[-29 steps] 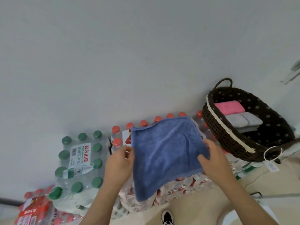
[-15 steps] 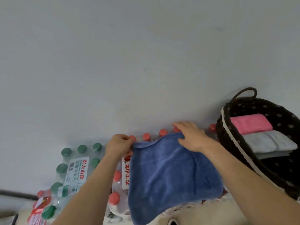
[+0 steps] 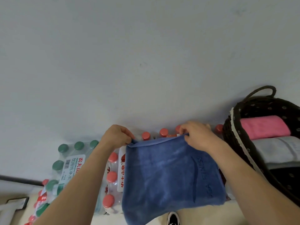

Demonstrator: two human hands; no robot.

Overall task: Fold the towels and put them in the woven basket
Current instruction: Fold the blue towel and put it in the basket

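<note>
Atop the bottles [image 3: 112, 176] left of the basket [image 3: 233, 143], the towel [image 3: 170, 176] lies spread, far corners pinched by fingers of the left hand [image 3: 117, 137] and right hand [image 3: 196, 135]; bumpy caps [image 3: 145, 135] beneath could skew the fold, or the overhanging near edge drag it off

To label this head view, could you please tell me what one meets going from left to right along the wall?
Green-capped bottle pack → left hand → blue towel → right hand → woven basket.
</note>
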